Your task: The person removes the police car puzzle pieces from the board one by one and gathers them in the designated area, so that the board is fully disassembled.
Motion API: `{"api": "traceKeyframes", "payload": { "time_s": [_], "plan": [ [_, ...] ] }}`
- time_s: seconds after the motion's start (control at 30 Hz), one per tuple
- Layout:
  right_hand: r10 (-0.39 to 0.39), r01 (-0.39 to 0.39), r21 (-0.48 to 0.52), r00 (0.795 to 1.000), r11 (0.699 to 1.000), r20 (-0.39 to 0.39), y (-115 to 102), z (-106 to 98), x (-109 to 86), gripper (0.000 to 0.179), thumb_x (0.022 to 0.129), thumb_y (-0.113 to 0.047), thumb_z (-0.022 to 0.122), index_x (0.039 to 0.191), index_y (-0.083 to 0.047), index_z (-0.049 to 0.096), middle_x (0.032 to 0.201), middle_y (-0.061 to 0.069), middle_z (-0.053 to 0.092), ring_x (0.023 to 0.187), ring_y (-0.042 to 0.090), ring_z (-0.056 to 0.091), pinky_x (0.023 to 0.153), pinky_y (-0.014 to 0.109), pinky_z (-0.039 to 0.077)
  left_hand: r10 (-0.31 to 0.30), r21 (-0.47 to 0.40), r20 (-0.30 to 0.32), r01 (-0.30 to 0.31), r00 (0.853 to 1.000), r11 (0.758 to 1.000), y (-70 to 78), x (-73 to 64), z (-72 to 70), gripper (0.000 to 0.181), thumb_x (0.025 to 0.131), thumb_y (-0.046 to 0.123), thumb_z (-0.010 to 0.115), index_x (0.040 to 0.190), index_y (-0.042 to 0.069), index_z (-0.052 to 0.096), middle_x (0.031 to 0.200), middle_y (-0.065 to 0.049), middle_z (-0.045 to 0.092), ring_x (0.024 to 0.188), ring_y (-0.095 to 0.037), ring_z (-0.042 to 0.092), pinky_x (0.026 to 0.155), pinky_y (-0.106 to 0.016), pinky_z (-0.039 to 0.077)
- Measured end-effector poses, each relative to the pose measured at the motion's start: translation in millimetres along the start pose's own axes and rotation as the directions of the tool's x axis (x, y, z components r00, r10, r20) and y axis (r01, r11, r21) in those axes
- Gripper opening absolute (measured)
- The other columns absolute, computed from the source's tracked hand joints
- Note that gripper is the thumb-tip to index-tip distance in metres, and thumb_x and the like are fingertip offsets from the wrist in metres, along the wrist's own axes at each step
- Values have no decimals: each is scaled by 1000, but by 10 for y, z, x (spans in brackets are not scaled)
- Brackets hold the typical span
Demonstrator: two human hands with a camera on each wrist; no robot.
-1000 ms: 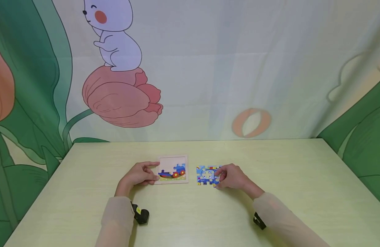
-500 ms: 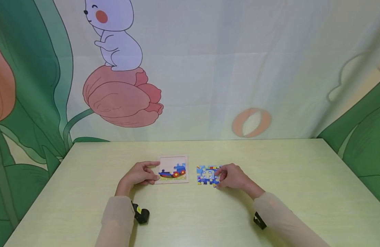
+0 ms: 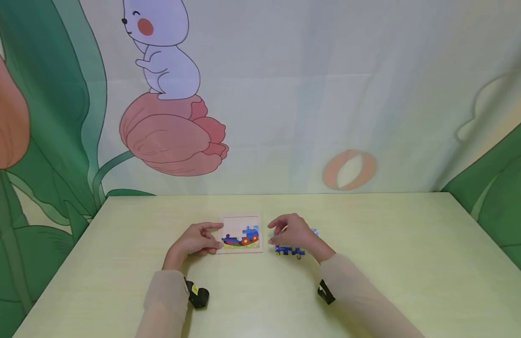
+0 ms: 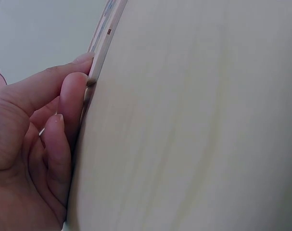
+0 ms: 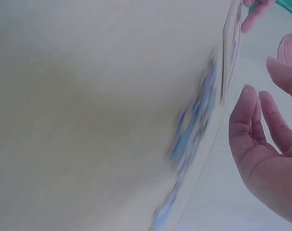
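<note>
At the middle of the table in the head view lies a light wooden puzzle tray, its lower part filled with blue, red and yellow pieces of a train picture. My left hand holds the tray at its left side, forefinger higher and thumb lower; the left wrist view shows my fingertips against the tray's edge. Just right of the tray, my right hand hovers over several blue puzzle pieces and partly hides them. In the right wrist view its thumb and fingers are parted, with nothing visible between them.
The pale wooden table extends around the tray. Behind it hangs a curtain printed with a white animal, flowers and leaves. A black wrist camera sits under the left sleeve, another under the right.
My right hand has let go of the right end of the loose pieces, lifted and moved left over them, towards the tray. My left hand stays at the tray. The head view has shifted slightly.
</note>
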State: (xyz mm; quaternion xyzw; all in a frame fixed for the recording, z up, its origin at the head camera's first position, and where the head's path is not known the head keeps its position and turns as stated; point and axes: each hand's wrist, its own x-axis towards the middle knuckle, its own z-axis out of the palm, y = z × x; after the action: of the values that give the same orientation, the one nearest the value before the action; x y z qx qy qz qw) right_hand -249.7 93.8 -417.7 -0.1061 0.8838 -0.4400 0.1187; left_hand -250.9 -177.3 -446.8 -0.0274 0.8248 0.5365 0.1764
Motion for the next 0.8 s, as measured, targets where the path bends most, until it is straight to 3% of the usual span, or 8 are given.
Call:
{"api": "traceKeyframes", "payload": {
  "time_s": [0.2,0.33,0.5,0.8],
  "plan": [
    [-24,23,27,999,999,38,-166,205,210,31,72,-4,74,102,-1,66,81,4,56,68,15,50,57,24,43,4,-7,-4,-4,1000,1000,-3,-9,-6,54,76,7,72,127,9,54,69,-5,56,50,-10,56,45,-20,35],
    [0,0,-4,1000,1000,23,-200,303,306,32,71,-2,73,103,-1,67,86,7,59,73,16,52,61,25,46,2,-2,-7,-2,1000,1000,1,-11,3,54,76,7,72,126,10,55,69,-5,56,50,-11,56,45,-20,35],
    [25,-24,-84,1000,996,5,-215,370,352,35,70,1,74,104,-2,67,99,9,63,82,18,52,76,31,46,0,8,-9,0,1000,1000,17,-9,19,54,76,7,72,126,11,55,69,-5,56,50,-11,56,45,-20,34],
    [6,-6,-146,1000,989,-1,-241,416,369,37,68,5,72,104,0,66,105,12,63,92,22,55,85,36,45,-1,11,-11,1,1000,1000,17,-8,0,54,76,7,72,126,10,55,67,-5,56,50,-11,56,45,-20,33]
  ]
}}
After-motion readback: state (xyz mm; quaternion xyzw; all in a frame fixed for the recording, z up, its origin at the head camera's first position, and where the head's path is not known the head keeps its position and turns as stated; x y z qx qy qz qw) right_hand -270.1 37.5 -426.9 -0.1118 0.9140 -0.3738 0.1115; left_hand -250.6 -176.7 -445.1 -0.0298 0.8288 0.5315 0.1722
